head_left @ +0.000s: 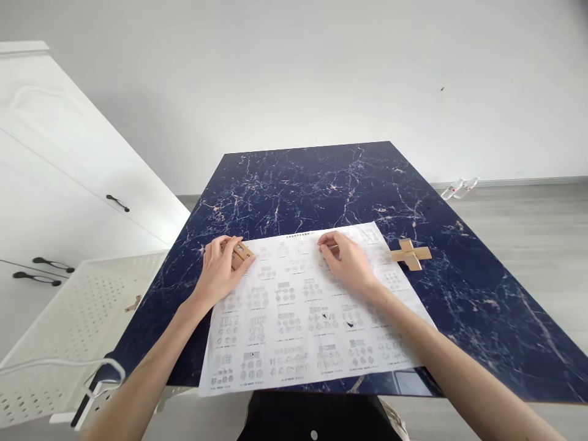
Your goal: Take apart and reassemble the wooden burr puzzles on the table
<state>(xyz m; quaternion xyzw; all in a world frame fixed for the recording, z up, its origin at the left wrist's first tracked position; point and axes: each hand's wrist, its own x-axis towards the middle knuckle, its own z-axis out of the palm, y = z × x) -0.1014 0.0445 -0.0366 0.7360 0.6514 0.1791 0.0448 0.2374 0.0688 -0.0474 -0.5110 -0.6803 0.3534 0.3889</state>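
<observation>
A large printed sheet (294,343), covered with rows of small diagrams and marked by a few dark holes or spots, lies on the dark blue marbled table (303,184). At its upper left corner, my left hand (218,269) is closed around notched wooden puzzle pieces (239,254) with dark marks on them. My right hand (346,260) rests over the sheet's upper right part, its fingers curled around a small wooden puzzle piece (335,249) that is mostly hidden. Just past the sheet's right edge sits a cross-shaped wooden puzzle assembly (411,253).
White cabinets (82,165) with black handles stand to the left. Below them is a cream perforated surface (78,331) with a small wooden piece (133,304) on it and a white cable (59,363). Clear items (459,188) are near the wall at right.
</observation>
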